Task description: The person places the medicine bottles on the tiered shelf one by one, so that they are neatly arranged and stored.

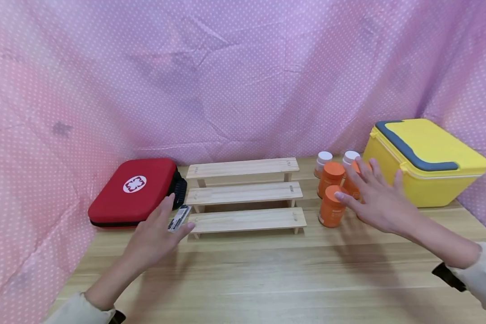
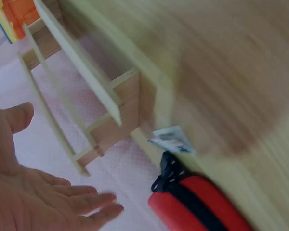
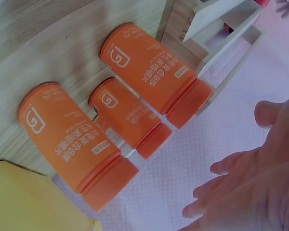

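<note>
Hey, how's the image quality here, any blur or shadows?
Head view: soft shadows from the left hand and right hand on the wooden table; left wrist view: blurred, a broad shadow darkening the table, print on the small packet unreadable; right wrist view: sharper, white lettering showing on the orange bottles.

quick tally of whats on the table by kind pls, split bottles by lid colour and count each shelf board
orange-lidded bottles: 3
white-lidded bottles: 2
wooden shelf boards: 3
red case: 1
yellow box: 1
small packet: 1
total visible: 11
</note>
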A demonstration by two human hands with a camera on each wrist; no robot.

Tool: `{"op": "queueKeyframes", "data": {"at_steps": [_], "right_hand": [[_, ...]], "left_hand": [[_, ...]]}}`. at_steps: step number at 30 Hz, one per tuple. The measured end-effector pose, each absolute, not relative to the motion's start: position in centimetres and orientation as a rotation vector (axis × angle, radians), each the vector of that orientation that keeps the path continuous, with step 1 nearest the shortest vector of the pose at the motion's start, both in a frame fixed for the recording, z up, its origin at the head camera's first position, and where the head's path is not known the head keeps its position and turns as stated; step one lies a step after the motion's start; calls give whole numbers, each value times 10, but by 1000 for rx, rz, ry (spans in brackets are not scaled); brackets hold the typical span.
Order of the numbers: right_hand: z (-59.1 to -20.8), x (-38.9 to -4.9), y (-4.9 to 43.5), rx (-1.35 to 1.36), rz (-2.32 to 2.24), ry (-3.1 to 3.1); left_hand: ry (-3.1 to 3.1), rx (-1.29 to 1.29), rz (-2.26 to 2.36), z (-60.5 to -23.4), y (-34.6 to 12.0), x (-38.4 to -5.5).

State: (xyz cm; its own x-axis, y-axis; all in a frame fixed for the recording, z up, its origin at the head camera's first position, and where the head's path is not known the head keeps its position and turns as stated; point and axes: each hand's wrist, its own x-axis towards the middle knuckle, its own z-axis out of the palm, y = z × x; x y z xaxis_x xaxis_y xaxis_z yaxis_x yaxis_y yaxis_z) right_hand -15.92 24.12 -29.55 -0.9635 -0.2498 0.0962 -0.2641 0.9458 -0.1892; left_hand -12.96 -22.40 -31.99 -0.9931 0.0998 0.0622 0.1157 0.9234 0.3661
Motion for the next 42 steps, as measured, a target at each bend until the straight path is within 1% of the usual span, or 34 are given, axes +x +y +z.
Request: {"op": "queueKeyframes", "data": {"at_steps": [9, 16, 22, 27, 36, 42], "right_hand": [[-294, -158, 261, 288, 305, -2920], [-301, -162, 289, 200, 213, -2778], [-304, -170, 309, 141, 491, -3015], [-311, -171, 314, 141, 722, -3097], [-329, -171, 318, 174, 938, -2996], [-340, -172, 321, 205, 984, -2905]], "left_hand": [[-2931, -145, -934, -343, -224, -144], [-2961, -20, -1147, -360, -227, -155], [-2930, -37, -1265, -371, -225, -159], [-2881, -77, -1332, -377, -225, -161], [-2855, -63, -1456, -382, -226, -161], [-2835, -23, -1591, -385, -227, -162]]}}
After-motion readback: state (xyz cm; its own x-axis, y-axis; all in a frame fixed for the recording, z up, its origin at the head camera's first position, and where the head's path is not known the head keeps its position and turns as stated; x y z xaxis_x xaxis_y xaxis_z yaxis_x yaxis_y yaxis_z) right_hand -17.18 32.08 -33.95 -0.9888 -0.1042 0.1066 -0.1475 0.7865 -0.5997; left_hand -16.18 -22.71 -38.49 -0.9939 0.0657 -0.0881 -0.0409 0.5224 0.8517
